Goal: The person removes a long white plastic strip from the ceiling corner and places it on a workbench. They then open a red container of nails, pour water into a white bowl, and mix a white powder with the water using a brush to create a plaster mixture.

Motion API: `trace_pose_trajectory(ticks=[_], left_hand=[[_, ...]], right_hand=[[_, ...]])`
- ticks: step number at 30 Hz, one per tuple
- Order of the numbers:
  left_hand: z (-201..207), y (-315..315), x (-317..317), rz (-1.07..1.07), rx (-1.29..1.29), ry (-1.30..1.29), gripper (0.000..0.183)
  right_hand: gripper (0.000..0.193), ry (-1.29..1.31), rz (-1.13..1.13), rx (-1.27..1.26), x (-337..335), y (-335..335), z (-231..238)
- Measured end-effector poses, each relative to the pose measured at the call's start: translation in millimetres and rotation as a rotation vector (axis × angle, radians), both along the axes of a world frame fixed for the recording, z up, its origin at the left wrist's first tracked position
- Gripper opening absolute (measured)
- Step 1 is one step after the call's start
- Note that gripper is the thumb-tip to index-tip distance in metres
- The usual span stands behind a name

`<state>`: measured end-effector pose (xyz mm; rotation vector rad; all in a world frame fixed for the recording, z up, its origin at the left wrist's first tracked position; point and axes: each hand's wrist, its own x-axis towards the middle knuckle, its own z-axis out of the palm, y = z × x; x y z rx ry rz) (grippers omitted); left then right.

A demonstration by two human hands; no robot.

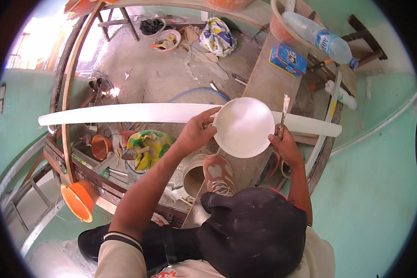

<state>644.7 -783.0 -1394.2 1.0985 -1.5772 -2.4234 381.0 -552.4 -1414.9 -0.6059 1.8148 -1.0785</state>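
Note:
A round white bowl [243,127] is held up in front of me, its white inside facing up; I cannot tell how much of that white is a coating. My left hand [195,133] grips its left rim, thumb and fingers closed on the edge. My right hand [286,144] is closed around a narrow scraper-like tool [285,110], its whitened tip pointing up. Fingers of that hand also touch the bowl's right edge. Behind and below the bowl, a long white strip [125,112] runs from left to right, its middle hidden by the bowl and my left fingers.
A plank [266,85] runs away beneath me, with my shoe [219,175] and a blue box [288,59] on it. An orange bucket [78,200] hangs at the left rail. A plastic bottle [319,39] lies over a tub at the far right. Bags and buckets stand on the floor below.

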Motion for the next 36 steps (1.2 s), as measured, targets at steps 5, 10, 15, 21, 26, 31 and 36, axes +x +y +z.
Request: trace_pose_trajectory(ticks=[5,10,15,21,26,31,36], left_hand=[[38,-44,41,0.087,-0.045,0.007,0.062],[87,-82,113,0.128,-0.061,-0.058,0.068],[128,-94,210,0.196,0.058,-0.002,0.071],[151,-43,321,0.531,0.167,0.247,0.066],[131,16,395,0.798,0.074,0.327,0.058],[94,81,465,1.088,0.036,0.349,0.056],[66,137,516,1.33,0.012,0.29,0.07]], right_hand=[[0.03,-0.246,0.051,-0.112,26,-68,31],[0.033,-0.334,0.194,-0.239,75,-143,74],[0.03,-0.384,0.373,-0.229,127,-199,93],[0.023,-0.479,0.539,-0.22,246,-243,145],[0.026,-0.448,0.82,-0.223,310,-263,126],[0.031,-0.385,1.007,-0.065,392,-276,139],[0.029,-0.074,1.275,-0.032,439,-303,161]])
